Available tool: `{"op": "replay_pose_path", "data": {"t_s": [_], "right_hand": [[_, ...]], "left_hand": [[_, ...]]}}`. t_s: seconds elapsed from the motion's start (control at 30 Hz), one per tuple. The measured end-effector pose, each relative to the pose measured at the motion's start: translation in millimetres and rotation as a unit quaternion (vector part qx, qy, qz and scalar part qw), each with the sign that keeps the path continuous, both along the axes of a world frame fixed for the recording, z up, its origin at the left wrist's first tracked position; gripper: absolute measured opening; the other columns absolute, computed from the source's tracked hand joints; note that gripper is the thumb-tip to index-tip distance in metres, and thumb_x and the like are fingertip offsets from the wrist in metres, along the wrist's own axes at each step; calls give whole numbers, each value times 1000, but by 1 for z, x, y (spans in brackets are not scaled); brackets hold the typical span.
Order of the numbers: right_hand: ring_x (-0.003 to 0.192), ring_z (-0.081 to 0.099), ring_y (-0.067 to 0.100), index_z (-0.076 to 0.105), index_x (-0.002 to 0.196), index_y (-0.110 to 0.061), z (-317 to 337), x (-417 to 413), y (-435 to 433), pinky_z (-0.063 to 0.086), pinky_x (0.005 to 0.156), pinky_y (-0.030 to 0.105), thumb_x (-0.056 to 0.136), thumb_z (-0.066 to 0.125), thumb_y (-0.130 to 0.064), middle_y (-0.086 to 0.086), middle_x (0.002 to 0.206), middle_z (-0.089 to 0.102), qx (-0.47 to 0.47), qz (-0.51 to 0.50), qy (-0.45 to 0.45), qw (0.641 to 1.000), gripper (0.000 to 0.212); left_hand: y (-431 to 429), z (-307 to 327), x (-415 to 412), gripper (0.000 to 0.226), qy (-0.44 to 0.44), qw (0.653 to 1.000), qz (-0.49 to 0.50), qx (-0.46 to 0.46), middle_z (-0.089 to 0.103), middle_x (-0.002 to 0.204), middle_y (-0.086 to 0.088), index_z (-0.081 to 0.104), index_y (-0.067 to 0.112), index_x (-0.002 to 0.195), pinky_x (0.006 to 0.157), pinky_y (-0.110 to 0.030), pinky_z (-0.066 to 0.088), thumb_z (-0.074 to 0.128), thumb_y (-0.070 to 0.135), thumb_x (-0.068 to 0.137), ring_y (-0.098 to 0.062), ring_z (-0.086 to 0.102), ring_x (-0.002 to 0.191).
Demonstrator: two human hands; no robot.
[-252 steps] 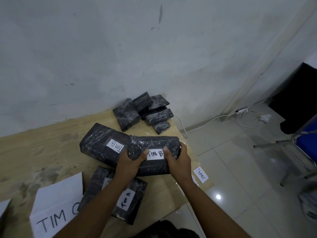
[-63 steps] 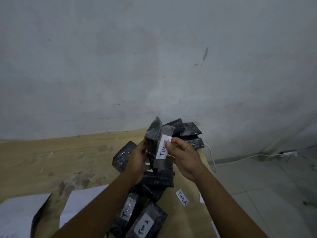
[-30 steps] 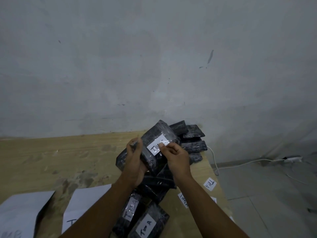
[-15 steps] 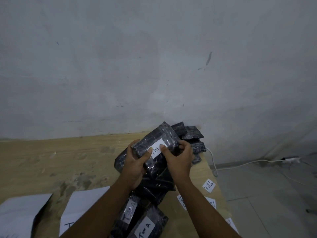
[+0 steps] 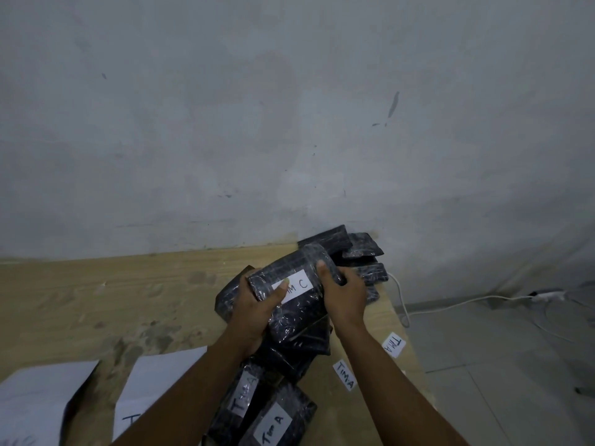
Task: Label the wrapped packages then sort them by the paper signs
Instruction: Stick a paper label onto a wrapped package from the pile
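A black wrapped package (image 5: pixel 296 304) with a white "TIM C" label (image 5: pixel 297 286) is held above the wooden table (image 5: pixel 96 300). My left hand (image 5: pixel 254 304) grips its left end, thumb pressing on the label. My right hand (image 5: pixel 343 294) grips its right end. Under it lie more black packages, two of them labelled "TIM A" (image 5: pixel 273 423) near the front edge. Unlabelled black packages (image 5: pixel 357 249) are piled at the table's far right corner. Two loose "TIM A" label slips (image 5: pixel 345 375) lie on the table's right side.
Two white paper signs (image 5: pixel 154 391) lie at the front left, their writing mostly cut off. The grey wall stands right behind the table. White cables (image 5: pixel 450 305) run over the tiled floor to the right of the table's edge.
The label has gone from being laid on by my right fingers to being pressed flat by my left thumb. Both hands now clasp the package's ends, and it has tilted flatter.
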State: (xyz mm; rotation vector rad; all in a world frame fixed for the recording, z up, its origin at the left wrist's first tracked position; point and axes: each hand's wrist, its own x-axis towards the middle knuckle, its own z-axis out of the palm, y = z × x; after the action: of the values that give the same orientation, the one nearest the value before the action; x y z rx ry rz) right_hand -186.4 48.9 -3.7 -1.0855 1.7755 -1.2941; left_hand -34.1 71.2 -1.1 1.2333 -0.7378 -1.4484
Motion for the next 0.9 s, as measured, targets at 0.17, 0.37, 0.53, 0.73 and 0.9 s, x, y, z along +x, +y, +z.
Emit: {"op": "replay_pose_path", "data": {"t_s": [0.17,0.37,0.53,0.73,0.9], "right_hand": [[53,40,16,54,61,-8,-12,-1,1,31,50,24,98,50,-40,7,56,46,1,-1,27,1000,49],[62,48,19,57,73,-8,-28,-11,-4,37,57,30,101,41,-40,10,69,56,59,-26,2,998,45],[85,62,27,64,97,-9,-38,-23,-12,54,82,45,99,43,-45,10,91,65,95,-42,-7,995,42],[87,64,24,64,101,-11,-50,-16,-17,56,83,48,94,48,-53,8,93,68,126,-6,-8,992,46],[88,61,21,64,93,-12,-52,-8,-9,52,81,39,94,54,-46,4,92,65,119,39,16,992,35]], "left_hand": [[-3,-6,5,75,-97,992,-1,81,61,126,-14,26,23,148,99,-52,49,45,63,88,-33,61,112],[-10,-16,22,39,-159,984,55,65,65,101,-6,43,16,123,71,-37,55,39,47,99,-22,65,84],[-14,-28,39,27,-139,986,49,72,67,107,-15,50,5,121,65,-37,56,53,20,98,-20,66,80],[-11,-36,47,18,-183,981,41,43,68,101,-11,61,9,110,70,-34,55,56,20,97,-21,65,85],[-9,-41,52,23,-254,965,44,44,63,98,-1,61,12,112,76,-30,48,52,28,98,-16,60,88]]}}
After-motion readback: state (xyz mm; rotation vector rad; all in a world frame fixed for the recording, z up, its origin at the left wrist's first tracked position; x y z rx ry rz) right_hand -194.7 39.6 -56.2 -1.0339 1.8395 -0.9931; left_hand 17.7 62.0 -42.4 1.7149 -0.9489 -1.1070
